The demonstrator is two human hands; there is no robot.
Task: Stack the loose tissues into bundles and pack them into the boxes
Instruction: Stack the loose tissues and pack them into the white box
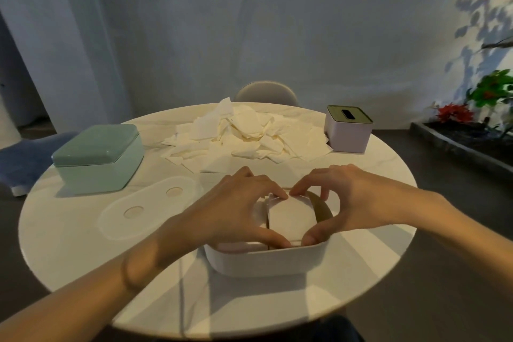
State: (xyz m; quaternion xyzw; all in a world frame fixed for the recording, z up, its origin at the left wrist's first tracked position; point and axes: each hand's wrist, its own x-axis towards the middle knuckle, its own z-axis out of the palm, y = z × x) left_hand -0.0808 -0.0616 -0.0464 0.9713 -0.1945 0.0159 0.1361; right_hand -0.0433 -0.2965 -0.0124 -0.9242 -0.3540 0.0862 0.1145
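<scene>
An open white box (pixel 266 261) stands at the table's near middle. Inside it lies a white tissue bundle (pixel 288 219). My left hand (pixel 236 211) and my right hand (pixel 352 200) both grip this bundle, thumbs at its near edge and fingertips at its far edge, over the box's opening. A second stack of tissues sits in the box's left part, mostly hidden under my left hand. A heap of loose tissues (pixel 247 133) covers the far middle of the table.
A mint-green lidded box (pixel 100 158) stands at the left. A pale pink box with an olive slotted lid (pixel 348 128) stands at the far right. A clear oval lid (pixel 150 211) lies left of the white box. A chair (pixel 266 91) is behind the round table (pixel 83 244).
</scene>
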